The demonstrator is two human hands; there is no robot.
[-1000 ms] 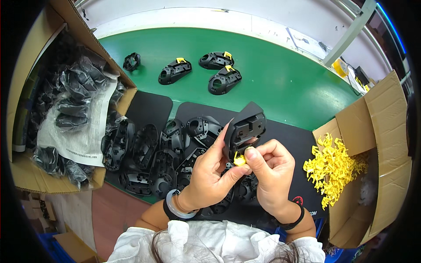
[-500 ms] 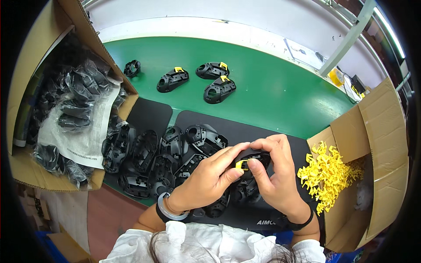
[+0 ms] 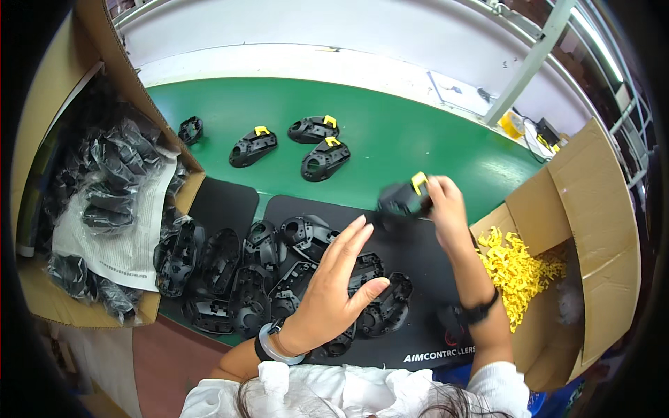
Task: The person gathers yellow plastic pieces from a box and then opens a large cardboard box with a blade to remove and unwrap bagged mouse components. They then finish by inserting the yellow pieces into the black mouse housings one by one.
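Observation:
My right hand [image 3: 446, 207] grips a black plastic shell [image 3: 401, 200] by its right end, over the far edge of the dark mat [image 3: 435, 272]. A yellow plastic clip [image 3: 419, 182] stands up from that shell, which is blurred by motion. My left hand [image 3: 334, 292] holds nothing, fingers spread, above several loose black shells [image 3: 251, 299] on the mat. On the green table [image 3: 390, 118] beyond sit three black shells [image 3: 317, 166] with yellow clips. A smaller black part [image 3: 190, 130] stands to their left.
At the left, a cardboard box [image 3: 185, 191] holds bagged black parts [image 3: 115, 167]. An open cardboard box [image 3: 606, 230] at the right has a heap of yellow clips [image 3: 519, 272]. Along the far wall runs a white ledge [image 3: 279, 63], with a metal post [image 3: 533, 59] at its right.
My hands have parted. The right one has carried the shell with its yellow clip away from me, toward the green table. My left hand has let go and opened. The view has shifted slightly.

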